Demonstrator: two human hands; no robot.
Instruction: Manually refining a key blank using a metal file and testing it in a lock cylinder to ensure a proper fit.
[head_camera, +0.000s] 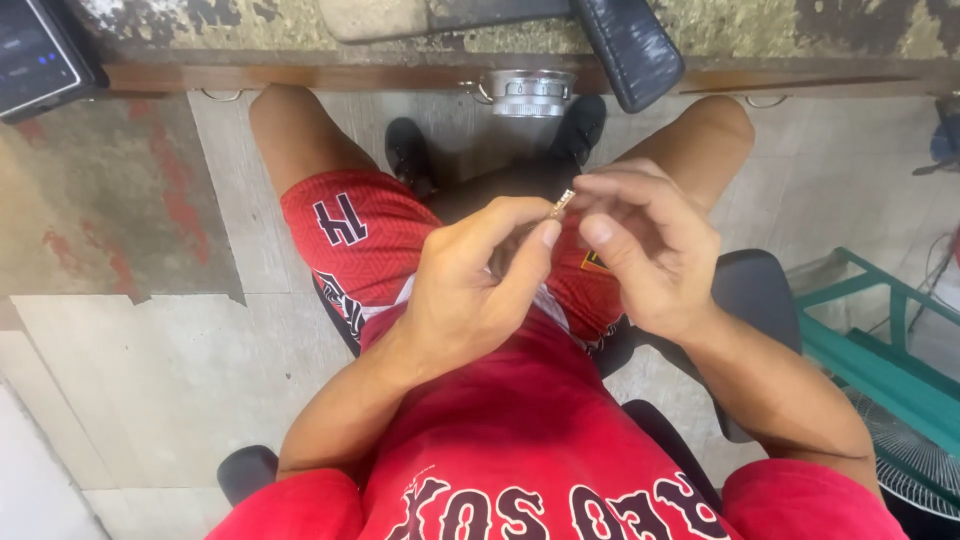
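Small metal piece (561, 203), pale and glinting, pinched between both hands above the lap, below the counter (400, 72) edge. Too small to tell its kind. Left hand (478, 285): grip narrow, forefinger curled over the top of the piece, thumb pointing up just under it. Right hand (645, 250): grip closed on the other end of the piece, fingertips bunched, thumb close to the left thumb. Both hands touching or nearly so around the piece.

Beneath the piece, red shorts (370, 235) and a red shirt (520, 440), knees spread toward the counter. Black shoes (410, 150) on the pale floor (130, 380) further below the piece. Round metal lens-like part (527, 92) hung at the counter edge, straight above the piece. Black padded thing (628, 48) leaned on the counter just right of that part. Dark device (35, 55) at the counter's far left. Chair (755, 290) seat behind the right wrist; green frame (880, 350) well right of the piece.
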